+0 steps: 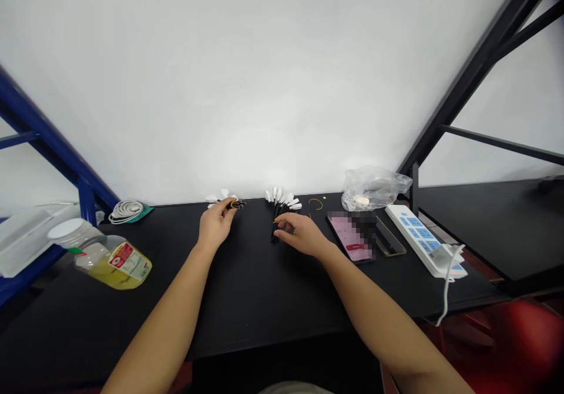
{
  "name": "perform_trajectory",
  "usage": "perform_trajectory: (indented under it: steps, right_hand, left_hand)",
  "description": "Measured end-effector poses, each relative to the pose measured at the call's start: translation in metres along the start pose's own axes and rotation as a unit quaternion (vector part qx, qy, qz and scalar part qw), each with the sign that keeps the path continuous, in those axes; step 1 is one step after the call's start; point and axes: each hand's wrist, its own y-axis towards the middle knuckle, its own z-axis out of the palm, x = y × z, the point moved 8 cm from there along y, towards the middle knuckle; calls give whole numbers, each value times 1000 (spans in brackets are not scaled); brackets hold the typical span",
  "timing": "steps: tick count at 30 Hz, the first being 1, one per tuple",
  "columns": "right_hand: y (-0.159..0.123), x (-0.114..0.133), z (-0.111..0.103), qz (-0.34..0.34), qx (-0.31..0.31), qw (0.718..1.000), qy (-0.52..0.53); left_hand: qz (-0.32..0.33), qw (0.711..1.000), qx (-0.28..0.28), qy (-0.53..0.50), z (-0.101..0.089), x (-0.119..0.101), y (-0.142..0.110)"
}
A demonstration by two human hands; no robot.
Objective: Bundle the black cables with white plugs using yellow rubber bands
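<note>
My left hand (215,225) is closed on a small bundle of short black cables (238,204) near the wall. White tips (224,194) stick out past the fingers, and a bit of yellow band shows at the bundle. Further right, a second bundle of black cables (277,210) lies on the black table with its white ends (282,196) fanned toward the wall. My right hand (299,233) pinches this bundle by its lower part, where a yellow rubber band wraps it. The fingertips partly hide the cables there.
Loose yellow rubber bands (316,201) lie near the wall. To the right are a phone (348,235), a dark phone-like item (390,238), a plastic bag (374,185) and a power strip (418,235). At left stand a jar of yellow liquid (114,262) and a coiled white cable (126,211).
</note>
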Motion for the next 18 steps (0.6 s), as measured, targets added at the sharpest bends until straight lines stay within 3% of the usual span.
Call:
perform_trajectory:
  steps: [4, 8, 11, 14, 18]
  right_hand:
    - [0, 0, 5, -1, 25, 999, -25]
    - [-1, -4, 13, 0, 61, 997, -52]
    - [-4, -7, 24, -4, 111, 991, -77]
    - [-5, -8, 30, -12, 132, 987, -92]
    - [-4, -7, 33, -18, 131, 986, -98]
  left_hand:
    - [36, 997, 62, 14, 12, -2, 0]
    - [83, 975, 193, 66, 36, -10, -9]
    - [76, 950, 272, 134, 49, -7, -17]
    - [36, 938, 298, 171, 52, 0, -20]
    - [-3, 939, 285, 192, 52, 1, -18]
